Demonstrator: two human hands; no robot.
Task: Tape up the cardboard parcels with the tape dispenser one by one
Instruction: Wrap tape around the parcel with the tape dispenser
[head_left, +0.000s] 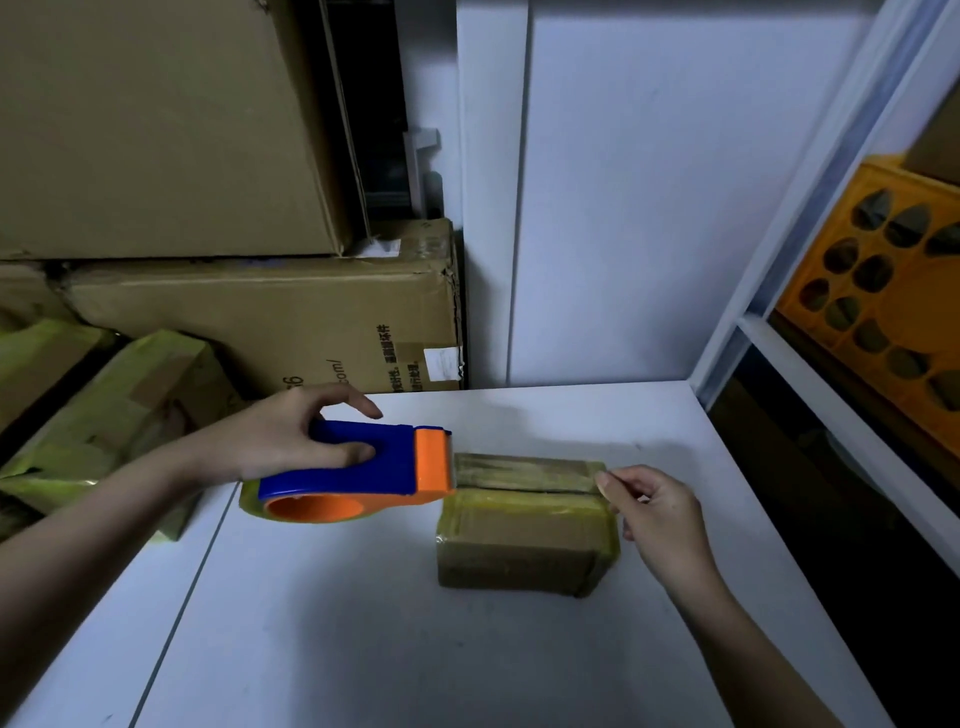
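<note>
A small cardboard parcel (524, 545) wrapped in yellowish tape lies on the white table (363, 649), right of centre. My left hand (291, 441) grips a blue and orange tape dispenser (358, 467) just left of the parcel, held above the table. A strip of tape (524, 473) stretches from the dispenser's orange mouth across the parcel's far edge. My right hand (654, 514) pinches the free end of that strip at the parcel's right corner.
Large cardboard boxes (270, 322) are stacked behind the table at the left. Tape-wrapped parcels (114, 415) lie piled at the far left. A white wall panel (649, 208) stands behind, and an orange crate (883, 291) sits on a shelf at the right.
</note>
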